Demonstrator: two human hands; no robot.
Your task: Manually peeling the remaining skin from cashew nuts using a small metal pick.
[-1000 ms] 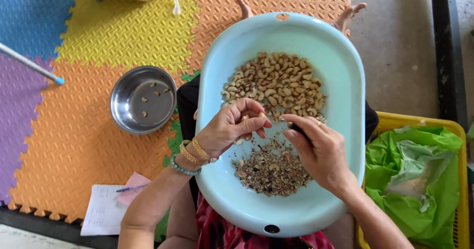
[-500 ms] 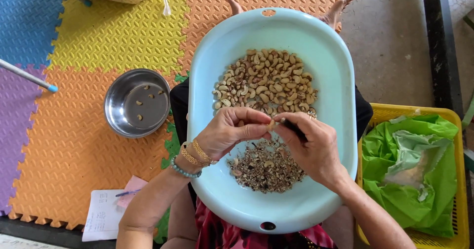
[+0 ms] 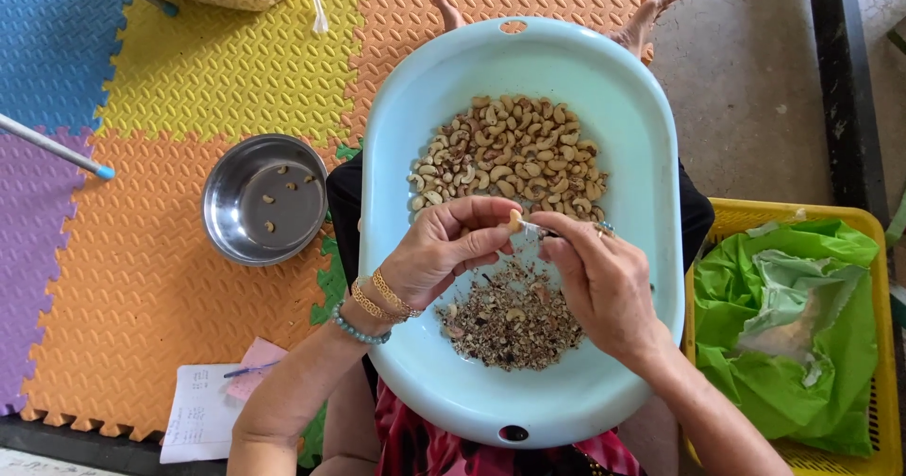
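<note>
Your left hand [image 3: 445, 254] pinches a pale curved cashew nut [image 3: 514, 219] between thumb and fingertips above the light blue oval plastic basin [image 3: 651, 193]. Your right hand [image 3: 599, 278], fingers curled shut, holds a thin metal blade [image 3: 534, 226] touching that nut.

The oval tub [image 3: 642, 155] is pale blue, holding cream and tan cashew nuts [image 3: 510, 150] toward its far end and a brown, speckled heap of skins [image 3: 514, 320] toward its near end. The foam mat [image 3: 189, 89] has an embossed diamond pattern in orange, yellow, blue and purple tiles. The steel bowl [image 3: 222, 202] on the orange tile is shiny silver. The basket [image 3: 849, 221] is yellow, lined with a bright green bag [image 3: 802, 344]. The left hand [image 3: 444, 250] wears gold bangles and a grey-green bead bracelet.
</note>
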